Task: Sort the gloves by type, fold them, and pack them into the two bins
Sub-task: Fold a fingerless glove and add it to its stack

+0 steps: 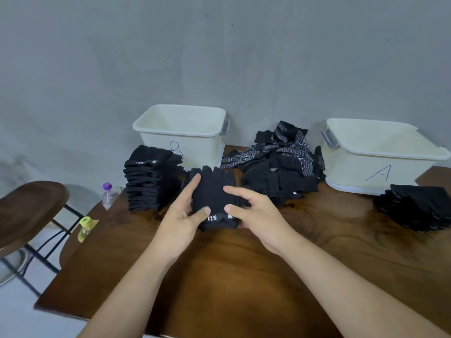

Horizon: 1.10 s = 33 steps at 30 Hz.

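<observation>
Gloves are in four places: an unsorted pile (pixel 278 164) between the two bins, a folded stack (pixel 148 181) in front of bin B (pixel 180 132), a second, lower stack (pixel 419 206) beside bin A (pixel 380 154), and one black glove (pixel 214 196) held in both hands over the table (pixel 244 276).

Hand state:
- The left hand (pixel 181 215) holds the glove's left edge. Its thumb presses on the cuff and its forefinger lies straight along the side.
- The right hand (pixel 253 215) holds the right edge. Its thumb is on the cuff and its other fingers curl over and round the fabric.

We judge the step in hand to be folding. The held glove is flat, fingers pointing away, with the white lettering on its cuff facing up. That lettering resembles the marking on the stack by bin B, so we class the glove with that type.

For the next move, we expect to bring the finger end over toward the cuff, press the fold flat, and set the glove squarely on the stack by bin B. That stack is tall, so a careless placement may topple it.

We see no gloves inside either bin, so we take it that packing has not begun. A good part of the pile awaits sorting.
</observation>
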Available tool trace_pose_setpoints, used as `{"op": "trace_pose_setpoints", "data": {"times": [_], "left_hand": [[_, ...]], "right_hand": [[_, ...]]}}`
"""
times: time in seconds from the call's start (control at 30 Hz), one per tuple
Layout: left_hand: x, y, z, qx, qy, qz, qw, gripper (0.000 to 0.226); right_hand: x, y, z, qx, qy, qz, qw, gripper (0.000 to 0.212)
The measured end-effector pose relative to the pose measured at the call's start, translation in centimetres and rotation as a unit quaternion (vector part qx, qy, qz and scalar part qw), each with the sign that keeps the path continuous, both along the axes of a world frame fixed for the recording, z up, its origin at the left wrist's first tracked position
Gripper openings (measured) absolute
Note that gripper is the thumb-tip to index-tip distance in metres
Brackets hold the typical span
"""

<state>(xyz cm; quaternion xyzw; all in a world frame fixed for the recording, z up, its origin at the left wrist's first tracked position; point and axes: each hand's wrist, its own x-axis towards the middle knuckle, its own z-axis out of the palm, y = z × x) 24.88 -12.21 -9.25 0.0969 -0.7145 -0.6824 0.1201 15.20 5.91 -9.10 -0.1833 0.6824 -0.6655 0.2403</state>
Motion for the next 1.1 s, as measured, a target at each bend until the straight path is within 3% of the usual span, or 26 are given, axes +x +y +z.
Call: {"op": "trace_pose_setpoints", "data": {"times": [0.2,0.3,0.43,0.77,0.97,1.1], "left_hand": [[-4.9,-4.2,1.5,-0.028,-0.025,0.093,0.995,0.045],[-6.5,-5.1,0.0,-0.02,-0.039,0.1,0.994,0.044],[-6.6,-5.1,-0.9,-0.113,-0.063,0.129,0.983,0.049],[-6.2,-4.7,-3.1,-0.214,-0.056,0.177,0.959,0.035],[-5.7,-4.6,-5.1,-0.263,-0.075,0.159,0.949,0.033],[-5.7,-4.8,-5.9,-0.311,-0.096,0.151,0.933,0.038]], "right_hand": [[-4.4,-5.5,0.6,-0.013,-0.033,-0.043,0.998,0.054],[-5.8,-7.4,-0.1,0.003,-0.054,-0.053,0.997,0.055],[-6.4,-8.6,-1.1,0.018,-0.062,-0.052,0.997,0.055],[-6.3,-9.8,-2.1,0.051,-0.054,-0.044,0.996,0.055],[-6.2,-9.5,-3.1,0.234,0.099,-0.011,0.967,0.052],[-6.4,-9.4,-3.9,0.287,0.181,-0.016,0.941,0.051]]}}
